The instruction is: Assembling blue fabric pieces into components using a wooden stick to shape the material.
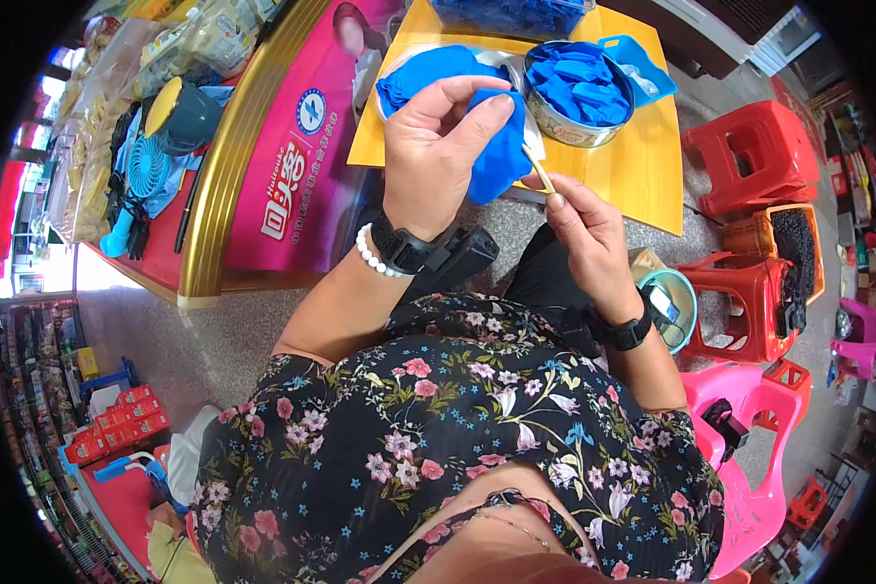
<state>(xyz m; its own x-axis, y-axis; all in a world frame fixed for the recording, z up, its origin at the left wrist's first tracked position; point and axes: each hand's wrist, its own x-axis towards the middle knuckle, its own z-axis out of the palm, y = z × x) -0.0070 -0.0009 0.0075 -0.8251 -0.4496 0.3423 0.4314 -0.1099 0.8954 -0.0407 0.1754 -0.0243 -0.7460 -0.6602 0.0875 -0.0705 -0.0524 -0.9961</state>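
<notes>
My left hand [430,161] pinches a bright blue piece of thin, cloth-like sheet [501,161] between thumb and fingers, and the piece hangs down beside the palm. In my right hand [591,234], thumb and fingers close on a thin tan stick [541,175]. The stick's upper end meets the right edge of the blue piece; whether it is stuck to it I cannot tell. Just beyond my left hand lies a pile of similar blue pieces [438,73] on a pale dish, partly hidden. A round tin [576,132] full of blue pieces [576,83] stands to its right.
Both containers rest on a yellow board [642,161]. Behind them are a box of blue pieces [511,15] and a blue plastic basket [647,73]. A pink counter with gold trim [204,234] stands left. Red stools [749,156], a pink chair [749,487] and a bucket [679,292] stand right.
</notes>
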